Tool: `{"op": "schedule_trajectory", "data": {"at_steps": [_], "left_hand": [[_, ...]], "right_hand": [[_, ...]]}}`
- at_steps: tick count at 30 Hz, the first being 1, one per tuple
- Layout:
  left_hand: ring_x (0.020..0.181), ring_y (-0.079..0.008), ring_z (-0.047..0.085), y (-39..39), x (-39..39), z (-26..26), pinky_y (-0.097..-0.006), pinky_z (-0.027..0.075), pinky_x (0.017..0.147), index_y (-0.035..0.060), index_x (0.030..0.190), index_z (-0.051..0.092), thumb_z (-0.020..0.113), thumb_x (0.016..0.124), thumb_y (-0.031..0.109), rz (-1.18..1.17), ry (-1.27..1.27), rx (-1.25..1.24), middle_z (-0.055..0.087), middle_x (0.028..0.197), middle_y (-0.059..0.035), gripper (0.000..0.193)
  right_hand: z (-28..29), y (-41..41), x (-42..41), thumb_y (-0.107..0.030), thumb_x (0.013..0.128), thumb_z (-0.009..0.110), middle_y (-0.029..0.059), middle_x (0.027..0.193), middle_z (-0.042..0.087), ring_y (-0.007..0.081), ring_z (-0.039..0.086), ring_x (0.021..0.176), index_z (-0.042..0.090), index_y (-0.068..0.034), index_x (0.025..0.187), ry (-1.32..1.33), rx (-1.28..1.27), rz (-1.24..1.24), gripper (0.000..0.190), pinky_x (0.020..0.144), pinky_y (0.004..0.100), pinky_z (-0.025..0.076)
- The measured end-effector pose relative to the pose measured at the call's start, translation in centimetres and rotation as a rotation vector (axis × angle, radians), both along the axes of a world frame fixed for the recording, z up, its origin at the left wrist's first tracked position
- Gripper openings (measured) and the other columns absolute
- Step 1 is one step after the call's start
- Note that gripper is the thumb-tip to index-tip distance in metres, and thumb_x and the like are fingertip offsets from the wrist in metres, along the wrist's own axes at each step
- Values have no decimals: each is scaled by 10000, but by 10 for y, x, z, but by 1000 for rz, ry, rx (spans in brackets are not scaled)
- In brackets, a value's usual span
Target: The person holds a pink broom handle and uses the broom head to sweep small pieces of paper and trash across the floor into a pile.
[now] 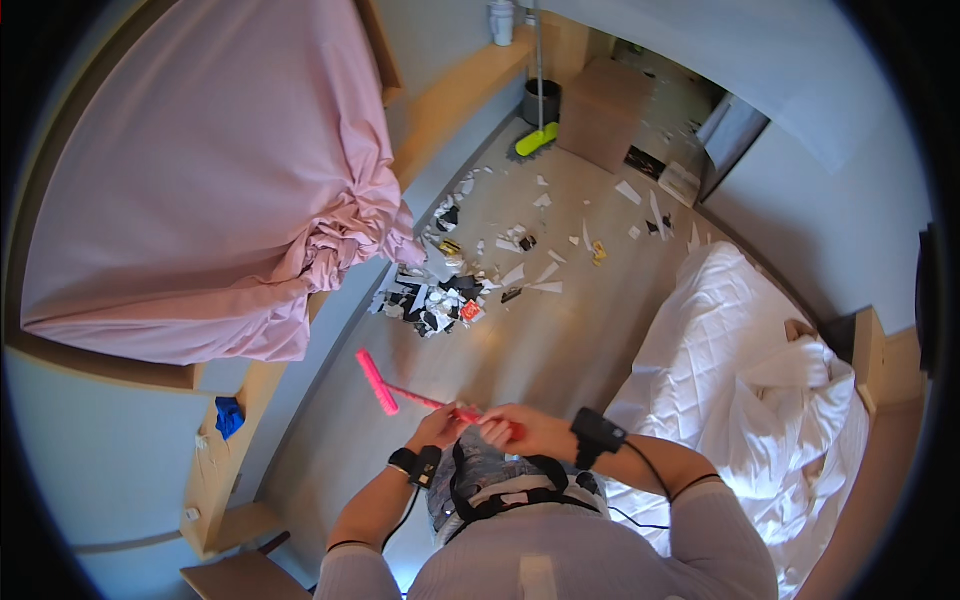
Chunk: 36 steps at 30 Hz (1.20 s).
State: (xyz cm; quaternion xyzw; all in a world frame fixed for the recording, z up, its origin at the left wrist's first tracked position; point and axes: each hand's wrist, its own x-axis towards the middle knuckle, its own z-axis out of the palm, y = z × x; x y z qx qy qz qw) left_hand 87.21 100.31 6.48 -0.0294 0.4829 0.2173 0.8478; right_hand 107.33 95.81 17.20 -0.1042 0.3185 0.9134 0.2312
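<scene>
A pink window squeegee with a long head and a red-pink handle is held in front of my body. My left hand grips the handle partway along, on the head's side. Close beside it, my right hand is closed around the handle's thicker end. The squeegee's head points away to the left, above the wood-look floor. Beyond it lies a heap of torn paper and scraps, white, black and some red and yellow, along the left wall. More loose scraps are scattered further off.
A bed with a rumpled white quilt stands at right. A pink curtain hangs at left over a wooden ledge. A lime-green mop, a dark bin and a cardboard box stand at the far end. A wooden chair is lower left.
</scene>
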Motion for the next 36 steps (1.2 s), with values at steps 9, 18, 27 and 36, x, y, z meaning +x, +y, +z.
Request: {"op": "schedule_trajectory", "data": {"at_steps": [9,18,27,36], "left_hand": [[741,-241,582,66,-58,-82,-330,521,705,-30,850,486,485,855,151,-320,76,14,549,764,-133,181],[881,-272,564,164,60,-35,-358,482,821,-56,930,478,482,854,131,-418,-124,33,552,915,-172,202],[849,-268,580,197,80,27,-348,486,791,-45,902,502,477,866,176,-430,-113,136,568,887,-171,225],[792,-249,584,236,-43,-71,-341,514,757,-52,891,440,446,879,185,-201,102,-28,548,826,-139,237]], "right_hand": [[-25,84,-51,-26,820,431,51,677,439,56,348,449,404,-5,866,-436,232,338,57,384,163,312],[11,134,16,-44,848,381,21,626,387,38,290,412,373,-18,869,-669,-41,112,35,322,137,209],[83,154,10,-93,869,395,-5,632,374,26,286,431,395,-102,1013,-996,258,215,145,333,148,219],[-13,237,-39,-113,867,432,-31,619,334,18,320,437,375,-16,840,-283,139,187,116,332,138,238]]}}
